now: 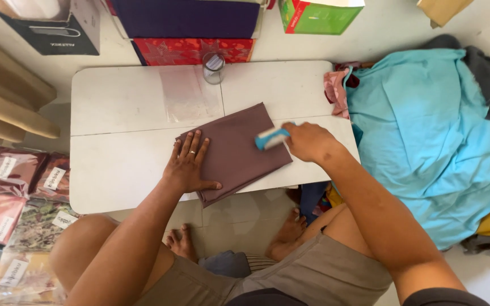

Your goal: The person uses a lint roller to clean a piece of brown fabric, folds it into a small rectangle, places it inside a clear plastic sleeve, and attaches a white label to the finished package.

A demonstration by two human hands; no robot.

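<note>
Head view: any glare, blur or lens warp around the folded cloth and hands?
Head view: even daylight, soft shadows; mild sheen on the clear plastic sheet; folded brown cloth and left hand sharp; right hand and blue roller slightly soft; table edges bow slightly.

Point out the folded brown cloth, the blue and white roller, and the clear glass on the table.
folded brown cloth point(236, 148): head view, middle of its top face.
blue and white roller point(271, 137): head view, on its head.
clear glass point(214, 68): head view, its rim.
</note>
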